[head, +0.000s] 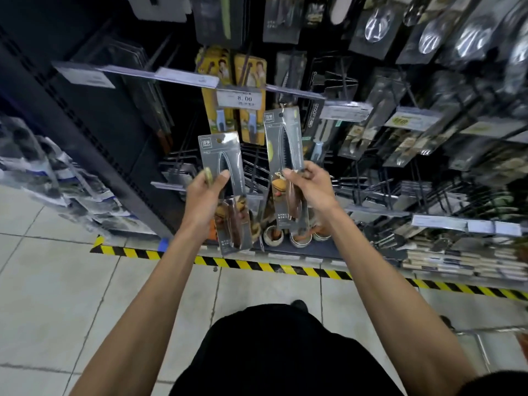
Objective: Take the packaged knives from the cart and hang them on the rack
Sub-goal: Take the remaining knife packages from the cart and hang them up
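Note:
I hold one packaged knife in each hand, both upright in front of the rack [357, 172]. My left hand [204, 200] grips a grey card pack [221, 155] with a dark blade and brown handle, thumb on its front. My right hand [310, 187] grips a like pack [283, 132], held a little higher, its hang hole near the price label [243, 98]. Bare metal hooks [257, 164] stick out of the rack just behind the two packs.
Hanging packs of utensils fill the rack to the right and above. Yellow packs [248, 70] hang behind the price strip. Bowls [298, 238] sit on the bottom shelf. Black-and-yellow tape [285, 268] marks the floor edge. A cart's metal frame [485, 330] shows at the lower right.

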